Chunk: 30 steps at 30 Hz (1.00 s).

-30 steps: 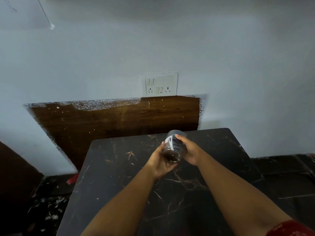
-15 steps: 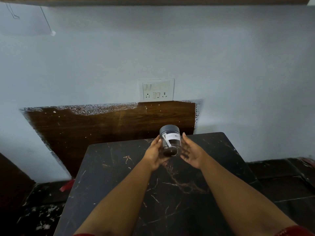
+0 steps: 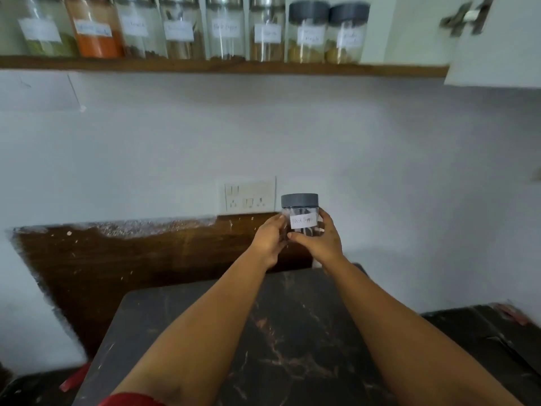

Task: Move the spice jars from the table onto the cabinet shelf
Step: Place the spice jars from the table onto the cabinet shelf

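A small clear spice jar (image 3: 301, 215) with a grey lid and a white handwritten label is held upright in the air above the far edge of the dark marble table (image 3: 292, 332). My left hand (image 3: 268, 241) grips its left side and my right hand (image 3: 322, 241) grips its right side and bottom. High above, the wooden cabinet shelf (image 3: 222, 67) carries a row of several labelled spice jars (image 3: 225, 27), two of them with grey lids (image 3: 328, 30) at the right end. No jars stand on the visible table top.
A white switch and socket plate (image 3: 247, 197) is on the wall just left of the held jar. A dark wood panel (image 3: 117, 259) leans against the wall behind the table. An open white cabinet door (image 3: 497, 45) with a hinge hangs at the upper right.
The jar has been turned upright and lifted higher, and my right hand has closed on it again. My view has tilted up, bringing the shelf and its jars into sight.
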{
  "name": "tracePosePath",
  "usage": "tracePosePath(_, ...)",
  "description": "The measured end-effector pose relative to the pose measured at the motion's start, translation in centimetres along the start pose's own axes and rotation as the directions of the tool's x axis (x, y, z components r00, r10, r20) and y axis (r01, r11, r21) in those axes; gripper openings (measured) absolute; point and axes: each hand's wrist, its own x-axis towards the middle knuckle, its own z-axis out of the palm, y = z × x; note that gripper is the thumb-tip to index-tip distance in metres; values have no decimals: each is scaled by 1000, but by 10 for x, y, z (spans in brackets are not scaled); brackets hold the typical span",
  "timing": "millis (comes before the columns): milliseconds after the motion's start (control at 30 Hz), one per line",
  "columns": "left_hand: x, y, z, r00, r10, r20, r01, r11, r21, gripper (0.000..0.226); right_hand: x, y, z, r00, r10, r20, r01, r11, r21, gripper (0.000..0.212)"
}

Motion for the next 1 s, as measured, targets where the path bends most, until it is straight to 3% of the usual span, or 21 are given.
tracePosePath(167,5,105,67,967,237,89,-239,971,13,37,39,-89,-44,941,-268,-206,279,960,25,101)
tracePosePath(400,-6,227,137,846,491,205,-521,845,125,39,79,-210,-114,780,-537,-322,547,834,-66,105)
tracePosePath(500,-4,269,157,813,554,176,-582,771,259,52,97,-249,-144,723,-595,-351,603,792,-101,104)
tracePosePath(567,3,284,159,745,660,99,-628,642,440,48,110,-265,-159,716,-583,-385,585,801,-126,102)
tracePosePath(633,14,289,150,672,726,147,-488,284,825,43,128,-274,-172,717,-576,-393,560,811,-168,102)
tracePosePath(700,30,282,140,742,640,200,-207,-65,976,52,149,-277,-184,748,-561,-355,522,827,-208,97)
tracePosePath(733,36,278,135,775,602,190,-126,-147,981,54,159,-276,-187,782,-538,-316,486,843,-232,95)
tracePosePath(833,43,281,139,813,560,157,-34,-222,974,44,188,-270,-193,880,-410,-240,306,876,-374,90)
tracePosePath(1000,43,293,145,825,558,91,90,-289,953,30,228,-278,-195,947,-260,-188,145,868,-475,97)
